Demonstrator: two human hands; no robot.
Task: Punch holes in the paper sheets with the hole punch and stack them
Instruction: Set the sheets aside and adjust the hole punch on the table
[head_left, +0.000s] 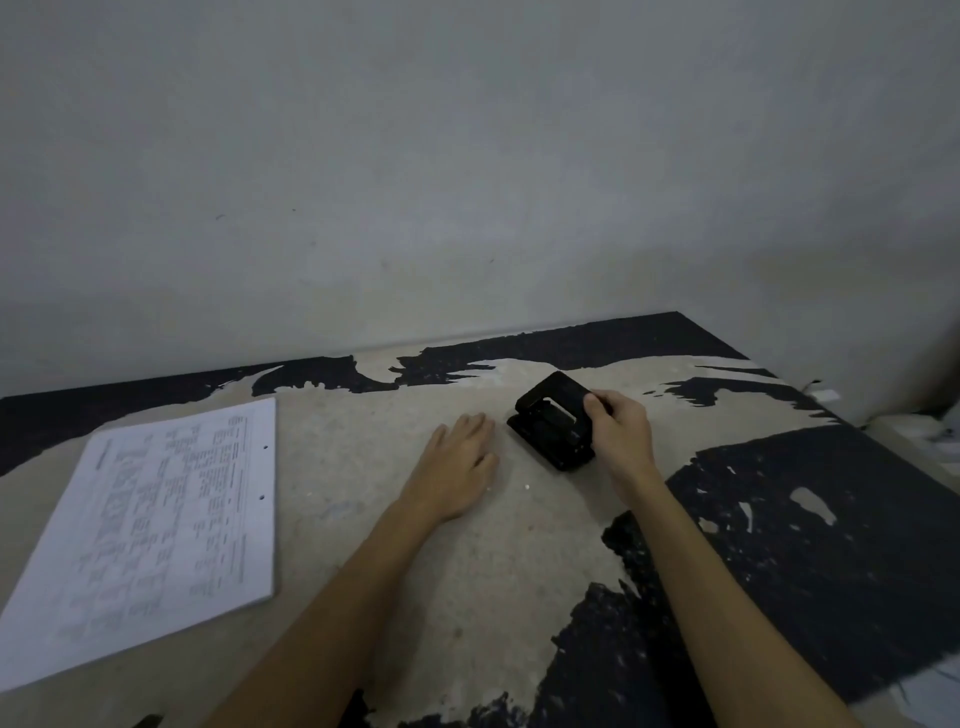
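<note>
Black, worn laminate peels away from the pale board of the tabletop (363, 519) I am looking down on, with a bare grey wall (467, 156) behind it. My right hand (621, 434) curls over the far right side of the black hole punch (550, 421), fingers wrapped around its lever and thumb at its edge, a closed grip that I judge is meant to steady or shift the tool. The punch sits on the tabletop right of centre, its slot facing left, and no sheet lies in it. My left hand (460, 462) rests flat and empty just beside it, fingers spread, palm down. Well apart to the left lies the stack of printed paper sheets (150, 525), two punched holes visible along its right edge, so I judge those sheets done and set aside.
</note>
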